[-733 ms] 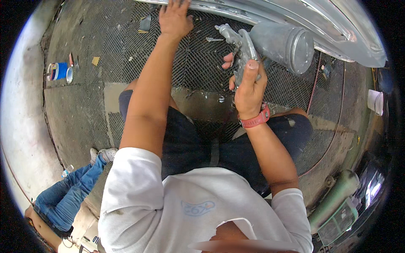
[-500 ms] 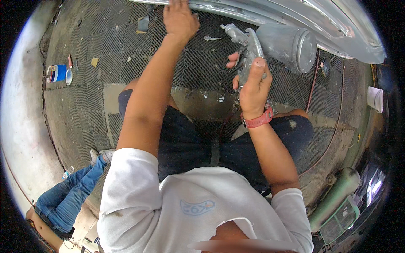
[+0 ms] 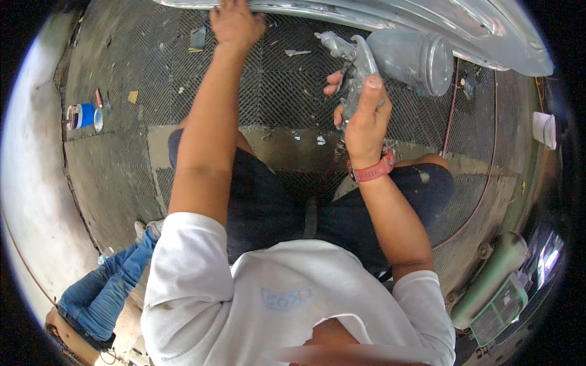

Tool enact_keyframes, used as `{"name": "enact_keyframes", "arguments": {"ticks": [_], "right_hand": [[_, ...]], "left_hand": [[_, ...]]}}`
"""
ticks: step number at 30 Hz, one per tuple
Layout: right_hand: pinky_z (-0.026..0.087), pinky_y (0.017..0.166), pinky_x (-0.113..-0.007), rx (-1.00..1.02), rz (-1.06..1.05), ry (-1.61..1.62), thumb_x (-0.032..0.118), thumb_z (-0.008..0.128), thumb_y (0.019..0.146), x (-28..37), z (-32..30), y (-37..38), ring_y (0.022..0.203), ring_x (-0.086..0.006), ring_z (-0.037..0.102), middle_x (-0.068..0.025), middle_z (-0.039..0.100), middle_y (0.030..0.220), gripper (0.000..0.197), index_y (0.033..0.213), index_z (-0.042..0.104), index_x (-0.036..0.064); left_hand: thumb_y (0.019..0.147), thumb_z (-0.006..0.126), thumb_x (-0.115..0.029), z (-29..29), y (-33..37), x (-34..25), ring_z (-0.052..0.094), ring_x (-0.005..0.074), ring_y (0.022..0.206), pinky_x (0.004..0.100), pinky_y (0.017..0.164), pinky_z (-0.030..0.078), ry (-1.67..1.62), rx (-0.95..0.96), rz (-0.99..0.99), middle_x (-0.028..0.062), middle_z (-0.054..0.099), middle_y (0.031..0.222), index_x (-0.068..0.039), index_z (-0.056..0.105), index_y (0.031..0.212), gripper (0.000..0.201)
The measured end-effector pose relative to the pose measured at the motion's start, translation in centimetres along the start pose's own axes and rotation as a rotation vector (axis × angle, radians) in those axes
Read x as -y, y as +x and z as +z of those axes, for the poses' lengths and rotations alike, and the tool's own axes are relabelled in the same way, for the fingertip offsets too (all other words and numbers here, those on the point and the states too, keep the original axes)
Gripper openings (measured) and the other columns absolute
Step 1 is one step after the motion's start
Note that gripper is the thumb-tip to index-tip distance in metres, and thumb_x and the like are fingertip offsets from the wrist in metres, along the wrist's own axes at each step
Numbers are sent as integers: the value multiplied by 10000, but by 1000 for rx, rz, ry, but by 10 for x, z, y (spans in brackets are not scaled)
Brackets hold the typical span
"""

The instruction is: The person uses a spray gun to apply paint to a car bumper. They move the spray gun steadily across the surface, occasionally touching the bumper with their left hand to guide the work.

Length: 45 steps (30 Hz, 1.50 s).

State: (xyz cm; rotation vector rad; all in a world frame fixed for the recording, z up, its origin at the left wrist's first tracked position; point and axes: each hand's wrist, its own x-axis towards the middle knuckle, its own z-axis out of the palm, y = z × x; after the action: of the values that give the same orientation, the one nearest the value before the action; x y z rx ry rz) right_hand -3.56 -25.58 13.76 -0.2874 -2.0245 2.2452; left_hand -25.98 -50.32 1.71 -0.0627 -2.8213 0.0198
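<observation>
My right hand (image 3: 361, 117), with a red band at the wrist, grips the handle of a grey spray gun (image 3: 353, 61). Its metal cup (image 3: 415, 58) sticks out to the right, and the nozzle points up and left toward a long silver-grey panel (image 3: 427, 18) along the top of the view. My left hand (image 3: 235, 23) is stretched out ahead, fingers resting on the lower edge of that panel. I am crouched over a dark metal grate floor (image 3: 159, 85).
A blue can (image 3: 82, 114) with its lid beside it lies on the floor at left. Another person's legs in jeans (image 3: 104, 287) are at lower left. A red hose (image 3: 452, 110) runs down the right side, past a green cylinder (image 3: 491, 280).
My right hand has raised the spray gun slightly toward the panel. My left hand stays on the panel's edge.
</observation>
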Motion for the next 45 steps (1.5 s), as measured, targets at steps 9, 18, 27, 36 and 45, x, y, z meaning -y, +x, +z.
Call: {"name": "enact_keyframes", "arguments": {"ticks": [9,18,27,36,45], "right_hand": [[518,540,-278,-25,40,3,556,373,1198,-2,-15,-2,910,-169,742,-126,767,1090,653,1261,683,-16],[517,536,-271,-6,35,14,545,395,1196,0,-17,-3,916,-159,741,-118,770,1086,633,1258,687,-14],[522,522,-271,-63,75,46,592,417,1179,1,-29,-1,901,-155,744,-118,773,1078,665,1265,690,-8],[489,482,-249,-203,79,126,543,440,1187,-2,-56,10,771,-108,684,-64,739,992,615,1338,703,8],[509,509,-291,-304,69,69,616,389,1177,-2,-75,17,864,-167,735,-116,759,1032,706,1230,693,-19]], "left_hand": [[933,797,-360,-23,-9,-79,347,425,1632,593,1343,245,-76,179,102,265,414,1724,64,405,1654,925],[908,828,-529,-31,-35,-80,204,348,1710,665,1329,242,81,159,300,179,240,1835,-77,152,1779,1191],[919,761,-642,-13,20,-11,207,493,1675,630,1336,241,84,286,11,305,250,1792,87,187,1722,1227],[914,784,-592,-13,-39,-181,170,549,1665,608,1363,155,-42,112,145,418,211,1751,167,164,1692,1252],[943,781,-450,-7,-16,-227,360,451,1616,621,1329,255,12,36,626,293,432,1695,84,374,1659,981]]}}
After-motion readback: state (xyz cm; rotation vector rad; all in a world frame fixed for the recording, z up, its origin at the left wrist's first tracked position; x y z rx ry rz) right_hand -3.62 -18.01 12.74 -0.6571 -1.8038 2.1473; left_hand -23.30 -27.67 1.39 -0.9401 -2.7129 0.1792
